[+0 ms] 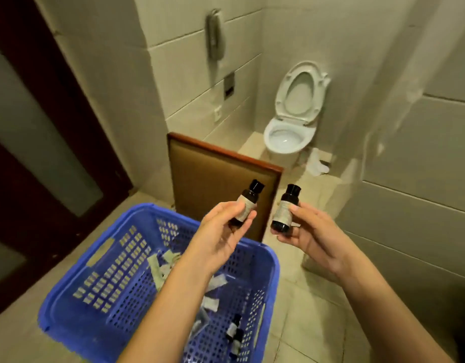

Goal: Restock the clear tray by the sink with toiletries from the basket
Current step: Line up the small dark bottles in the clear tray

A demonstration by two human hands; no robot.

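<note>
My left hand (221,231) pinches a small dark bottle (248,199) with a pale label and black cap, held upright above the far rim of the blue basket (77,289). My right hand (310,231) grips a second, similar dark bottle (285,208) just to the right of the basket. Inside the basket lie several pale sachets (160,265) and more small dark bottles (234,331). The clear tray and the sink are out of view.
The basket sits on a tiled floor. A brown wood-framed panel (215,176) stands behind it. A white toilet (291,132) with its lid up is at the back, a wall phone (215,35) above left. A dark door (43,153) is on the left.
</note>
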